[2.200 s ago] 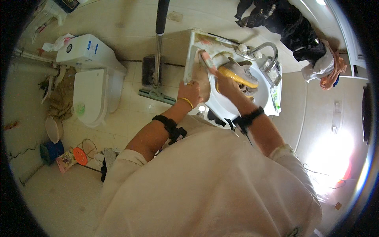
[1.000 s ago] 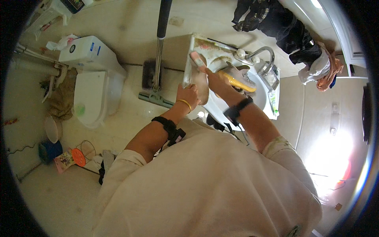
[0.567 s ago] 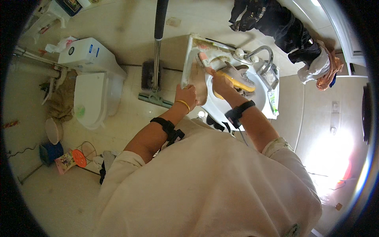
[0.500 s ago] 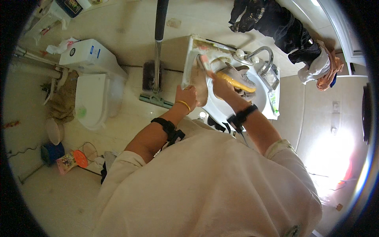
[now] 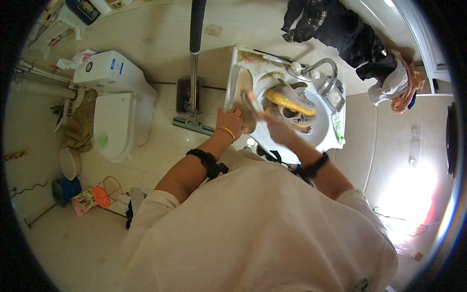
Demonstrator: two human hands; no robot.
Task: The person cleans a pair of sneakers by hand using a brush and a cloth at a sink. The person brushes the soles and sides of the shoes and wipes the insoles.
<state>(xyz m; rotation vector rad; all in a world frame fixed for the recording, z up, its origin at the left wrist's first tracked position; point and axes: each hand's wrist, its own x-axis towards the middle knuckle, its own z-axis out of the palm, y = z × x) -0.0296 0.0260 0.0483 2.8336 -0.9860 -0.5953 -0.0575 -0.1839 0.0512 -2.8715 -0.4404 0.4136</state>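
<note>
The insole (image 5: 243,83) is lying along the left side of the sink (image 5: 318,137), its long axis running away from the person, with the far end leaning slightly left and the near end sitting by the sink's front left corner. It is lying ahead of the wrists, with its near half reaching in between the two hands. The left hand (image 5: 230,121) is the nearer one: it is touching the insole and clamping its near left edge, though how far the fingers are going underneath is hidden. The right hand (image 5: 273,127) is staying just off the right edge, closed round the handle of the brush (image 5: 252,101). The brush is slanting across the insole, its head pointing far and left; blur is hiding whether the bristles are touching. Just to the right, the shoes (image 5: 291,103), grey with yellow soles, are resting in the basin, near the right hand. Beyond them the faucet (image 5: 332,77) is arching over, and left of the sink the mop (image 5: 194,78) is standing, well apart from the insole.
</note>
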